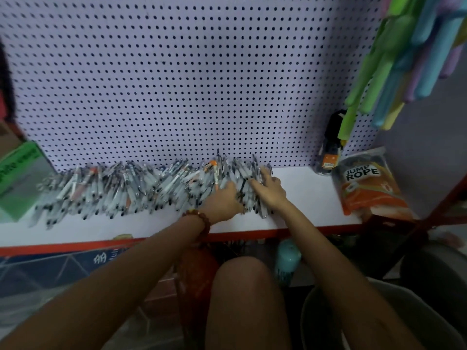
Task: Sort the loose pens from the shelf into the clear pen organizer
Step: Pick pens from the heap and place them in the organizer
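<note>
A long heap of loose pens (121, 190), mostly white and grey with a few orange ones, lies along the back of the white shelf (310, 198) against the pegboard. Both my hands are at the heap's right end. My left hand (225, 198), with a bead bracelet on the wrist, rests on the pens with its fingers reaching into them. My right hand (269, 186) lies on the pile's right edge with fingers spread over the pens. Whether either hand grips a pen is hidden by blur. No clear pen organizer is in view.
A green box (20, 178) stands at the shelf's left end. An orange jump rope pack (366, 188) and a dark packaged item (329, 152) sit at the right. Pastel foam sticks (394, 61) hang at upper right. The shelf has a red front edge (63, 247); my knee (240, 286) is below.
</note>
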Demonstrator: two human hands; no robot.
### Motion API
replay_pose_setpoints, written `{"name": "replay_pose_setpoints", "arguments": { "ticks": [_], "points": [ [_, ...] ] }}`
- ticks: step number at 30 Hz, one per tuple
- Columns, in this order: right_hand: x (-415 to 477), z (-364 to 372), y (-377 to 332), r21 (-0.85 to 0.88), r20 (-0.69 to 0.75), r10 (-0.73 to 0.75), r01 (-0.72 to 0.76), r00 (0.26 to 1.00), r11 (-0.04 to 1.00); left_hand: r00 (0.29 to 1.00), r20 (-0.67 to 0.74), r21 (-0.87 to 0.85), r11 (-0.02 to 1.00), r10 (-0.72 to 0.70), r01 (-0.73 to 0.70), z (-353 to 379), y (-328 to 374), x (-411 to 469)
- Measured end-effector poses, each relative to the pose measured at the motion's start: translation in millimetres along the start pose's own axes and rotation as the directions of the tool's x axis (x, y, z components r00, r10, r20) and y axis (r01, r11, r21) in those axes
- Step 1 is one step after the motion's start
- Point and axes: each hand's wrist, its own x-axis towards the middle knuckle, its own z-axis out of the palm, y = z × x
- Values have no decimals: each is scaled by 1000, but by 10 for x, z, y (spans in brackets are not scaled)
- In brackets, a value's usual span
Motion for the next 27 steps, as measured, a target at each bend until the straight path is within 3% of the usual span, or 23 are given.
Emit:
{"name": "replay_pose_setpoints", "arguments": {
  "ticks": [5, 10, 21, 27],
  "points": [
    [-48, 93, 39, 66, -101, -25, 32, 995, 997, 972, 195, -283, 956, 130, -71, -293, -223, -107],
    [-89, 212, -4, 143, -190, -31, 59, 981, 988, 940, 310, -457, 889, 140, 19, -551, -442, -269],
    [-50, 369, -352, 191, -142, -3, 31, 990, 981, 970, 205, -437, 899, 132, -30, -960, -804, -553],
    [-21, 464, -538, 205, -178, 20, 17, 984, 979, 975, 104, -541, 834, 194, -109, -1202, -891, -789]
  ]
}}
